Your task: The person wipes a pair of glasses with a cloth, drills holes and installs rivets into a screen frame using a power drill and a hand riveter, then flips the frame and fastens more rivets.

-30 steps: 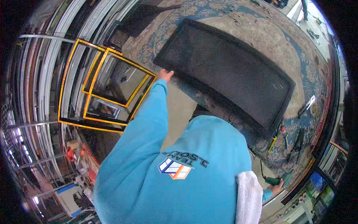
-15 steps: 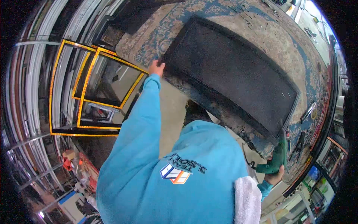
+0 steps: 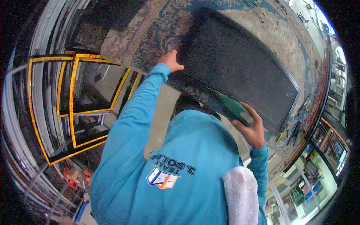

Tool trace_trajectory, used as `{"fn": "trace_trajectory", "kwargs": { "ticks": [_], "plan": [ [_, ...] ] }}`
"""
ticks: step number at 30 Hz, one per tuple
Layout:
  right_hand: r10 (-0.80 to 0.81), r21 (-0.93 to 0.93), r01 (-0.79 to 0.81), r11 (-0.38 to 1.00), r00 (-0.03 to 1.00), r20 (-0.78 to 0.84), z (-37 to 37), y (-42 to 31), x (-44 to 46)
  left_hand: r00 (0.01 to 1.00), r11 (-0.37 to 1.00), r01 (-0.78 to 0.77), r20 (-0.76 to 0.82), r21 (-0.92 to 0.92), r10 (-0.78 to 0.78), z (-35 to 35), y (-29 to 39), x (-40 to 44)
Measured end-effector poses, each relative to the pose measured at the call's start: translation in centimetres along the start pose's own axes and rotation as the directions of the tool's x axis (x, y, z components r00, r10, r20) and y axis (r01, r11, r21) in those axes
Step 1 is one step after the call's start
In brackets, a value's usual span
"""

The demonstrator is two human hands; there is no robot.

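Observation:
A long black framed panel (image 3: 240,71) with a dark, mesh-like face lies slantwise on the patterned rug. At its left end is my left hand (image 3: 171,62), thumb and fingers around the frame's corner; the exact contact is partly hidden. My right hand (image 3: 252,129) is wrapped around a green rounded tool (image 3: 233,108), which looks like a power tool body. It sits over the panel's near long edge, pointing up and left. Whether the tool touches the frame, I cannot tell. Two small pale marks show near the panel's right end.
The patterned rug (image 3: 146,45) covers the work surface. Yellow-edged black frames (image 3: 73,101) stand to my left, before racks of long profiles (image 3: 48,86). Small hand tools (image 3: 292,135) lie at the right edge. A white towel (image 3: 242,195) hangs over my right side.
My right hand has brought the green tool from beyond the panel's right end to its near long edge. The left hand stays at the left corner; the view has shifted slightly.

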State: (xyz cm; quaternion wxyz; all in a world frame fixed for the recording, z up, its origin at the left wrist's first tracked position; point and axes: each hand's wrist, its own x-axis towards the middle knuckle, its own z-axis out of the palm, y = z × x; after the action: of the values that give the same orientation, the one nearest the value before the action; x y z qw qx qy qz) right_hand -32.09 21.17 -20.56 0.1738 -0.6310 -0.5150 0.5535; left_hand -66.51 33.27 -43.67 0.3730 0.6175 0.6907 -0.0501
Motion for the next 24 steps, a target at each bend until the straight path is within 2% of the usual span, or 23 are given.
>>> {"fn": "trace_trajectory", "kwargs": {
  "ticks": [1,4,7,10,12,16,18,21,24],
  "plan": [
    [-0.003,-0.096,0.006,0.995,0.999,0.035,1.1,-1.1,1.4,1.000,1.000,-0.010,0.014,-0.012,0.010,-0.4,0.1,0.5],
    [-0.034,-0.145,0.037,0.989,0.999,0.024,4.5,-3.2,5.1,0.996,0.999,-0.040,0.078,-0.029,0.042,-0.6,-0.6,1.4],
    [0.017,-0.212,-0.009,0.977,0.999,0.040,7.0,-4.0,8.4,0.995,0.996,-0.059,0.072,-0.064,0.064,-0.8,-1.2,1.8],
    [0.067,-0.235,-0.055,0.970,0.997,0.045,8.6,-3.9,10.5,0.991,0.991,-0.094,0.090,-0.099,0.103,-0.2,-1.9,1.8],
    [0.088,-0.259,-0.071,0.963,0.994,0.058,9.2,-4.1,11.3,0.985,0.980,-0.156,-0.096,-0.126,0.145,0.7,-2.2,1.5],
    [0.084,-0.267,-0.061,0.962,0.994,0.076,10.0,-4.7,12.2,0.997,0.986,-0.077,0.020,-0.148,0.081,0.4,-2.0,1.3],
    [0.087,-0.288,-0.061,0.956,0.993,0.077,10.2,-4.7,12.6,0.988,0.969,-0.144,-0.093,-0.203,0.127,1.0,-2.3,1.4],
    [0.137,-0.259,-0.105,0.960,0.984,0.109,10.4,-4.3,13.0,0.993,0.977,-0.114,-0.001,-0.178,0.116,0.5,-2.3,1.7],
    [0.068,-0.264,-0.042,0.964,0.994,0.087,10.4,-3.7,13.4,0.989,0.972,-0.144,-0.056,-0.183,0.136,0.9,-2.5,1.8]
  ]
}}
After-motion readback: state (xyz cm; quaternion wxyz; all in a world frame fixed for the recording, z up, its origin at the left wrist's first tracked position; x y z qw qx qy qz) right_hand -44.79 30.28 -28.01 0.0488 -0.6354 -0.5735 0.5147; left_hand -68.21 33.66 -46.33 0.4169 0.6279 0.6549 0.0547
